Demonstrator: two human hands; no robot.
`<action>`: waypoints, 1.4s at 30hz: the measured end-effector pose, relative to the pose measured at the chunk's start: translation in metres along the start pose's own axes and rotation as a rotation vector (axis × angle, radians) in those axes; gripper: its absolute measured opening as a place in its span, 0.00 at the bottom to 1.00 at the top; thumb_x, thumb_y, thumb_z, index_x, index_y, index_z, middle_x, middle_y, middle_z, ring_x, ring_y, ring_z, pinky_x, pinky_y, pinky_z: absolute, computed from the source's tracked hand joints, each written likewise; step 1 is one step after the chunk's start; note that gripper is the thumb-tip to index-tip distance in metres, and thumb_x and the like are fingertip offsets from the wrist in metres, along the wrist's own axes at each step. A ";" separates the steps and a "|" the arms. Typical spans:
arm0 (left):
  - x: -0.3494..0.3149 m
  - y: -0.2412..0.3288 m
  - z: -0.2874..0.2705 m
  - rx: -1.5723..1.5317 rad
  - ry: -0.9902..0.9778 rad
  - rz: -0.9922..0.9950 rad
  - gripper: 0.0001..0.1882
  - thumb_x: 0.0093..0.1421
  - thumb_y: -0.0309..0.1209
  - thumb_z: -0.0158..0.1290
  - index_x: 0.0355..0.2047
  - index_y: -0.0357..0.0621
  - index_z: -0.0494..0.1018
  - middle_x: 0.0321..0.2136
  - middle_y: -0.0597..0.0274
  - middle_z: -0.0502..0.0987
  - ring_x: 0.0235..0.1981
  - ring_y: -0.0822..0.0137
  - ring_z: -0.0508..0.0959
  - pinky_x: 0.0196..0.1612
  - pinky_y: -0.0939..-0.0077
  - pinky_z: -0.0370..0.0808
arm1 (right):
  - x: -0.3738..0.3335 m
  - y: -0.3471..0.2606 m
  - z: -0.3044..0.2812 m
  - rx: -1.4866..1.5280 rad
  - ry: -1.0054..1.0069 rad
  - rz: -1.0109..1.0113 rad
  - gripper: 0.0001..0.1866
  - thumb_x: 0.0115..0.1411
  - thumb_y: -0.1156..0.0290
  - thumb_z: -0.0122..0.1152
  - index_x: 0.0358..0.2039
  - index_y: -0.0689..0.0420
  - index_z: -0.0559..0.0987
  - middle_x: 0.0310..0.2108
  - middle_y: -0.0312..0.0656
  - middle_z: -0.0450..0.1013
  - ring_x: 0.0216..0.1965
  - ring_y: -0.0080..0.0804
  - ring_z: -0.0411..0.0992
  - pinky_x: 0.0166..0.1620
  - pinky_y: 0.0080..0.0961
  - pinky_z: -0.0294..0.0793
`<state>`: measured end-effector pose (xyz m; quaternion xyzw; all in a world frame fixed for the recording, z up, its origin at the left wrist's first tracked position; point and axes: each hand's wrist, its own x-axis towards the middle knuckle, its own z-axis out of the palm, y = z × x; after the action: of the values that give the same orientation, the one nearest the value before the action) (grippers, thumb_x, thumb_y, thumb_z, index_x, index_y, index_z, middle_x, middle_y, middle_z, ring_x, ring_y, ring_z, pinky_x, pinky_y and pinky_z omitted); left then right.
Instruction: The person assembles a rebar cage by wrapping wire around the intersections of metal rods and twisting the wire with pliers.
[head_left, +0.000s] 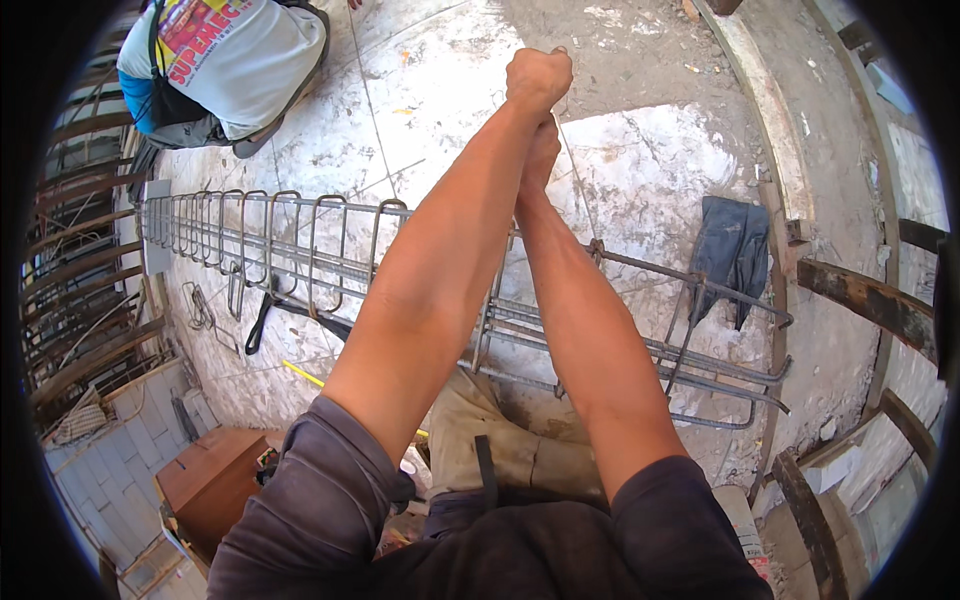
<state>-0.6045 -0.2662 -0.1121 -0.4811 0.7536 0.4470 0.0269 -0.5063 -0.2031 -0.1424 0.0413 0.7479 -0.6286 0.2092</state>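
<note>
Both my arms reach forward over a long steel rebar cage [290, 235]. My left hand [538, 80] is closed in a fist, farthest from me. Just nearer, and partly behind the left wrist, my right hand [542, 158] is also closed. The two touch or nearly touch. Whatever their fingers hold, if anything, is hidden. Square stirrups ring the cage's left part, while long bars with hooked ends [785, 375] run out at the right. My forearms cover its middle.
Loose bent wire [200, 310] and a black strap-like thing [257, 325] lie left of me, near a yellow strip [302, 374]. Dark cloth [732, 250] lies right. A brown wooden box [215, 485] stands lower left. White printed cloth [250, 85] is far left; whether someone wears it, I cannot tell.
</note>
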 end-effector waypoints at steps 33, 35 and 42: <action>-0.320 -0.283 -0.103 0.062 0.218 0.506 0.17 0.61 0.32 0.62 0.47 0.34 0.82 0.38 0.42 0.84 0.40 0.45 0.84 0.46 0.57 0.80 | -0.461 0.293 -0.501 -0.725 0.506 0.308 0.18 0.57 0.64 0.71 0.36 0.68 0.77 0.30 0.57 0.79 0.36 0.58 0.80 0.45 0.48 0.76; -0.333 -0.304 -0.122 0.047 0.323 0.468 0.19 0.60 0.34 0.63 0.48 0.36 0.82 0.37 0.45 0.86 0.39 0.50 0.86 0.46 0.59 0.81 | -0.481 0.342 -0.498 -0.777 0.463 0.350 0.20 0.56 0.63 0.72 0.37 0.68 0.78 0.33 0.60 0.80 0.38 0.61 0.80 0.47 0.49 0.77; -0.366 -0.351 -0.160 0.128 0.392 0.438 0.19 0.59 0.36 0.63 0.48 0.37 0.83 0.39 0.44 0.86 0.42 0.48 0.85 0.49 0.57 0.80 | -0.540 0.422 -0.504 -0.926 0.312 0.403 0.25 0.48 0.63 0.76 0.40 0.68 0.78 0.41 0.66 0.80 0.47 0.67 0.79 0.55 0.51 0.76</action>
<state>-0.0832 -0.1692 -0.0714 -0.3814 0.8570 0.2925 -0.1860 -0.0100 0.4757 -0.2738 0.1809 0.9467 -0.1661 0.2083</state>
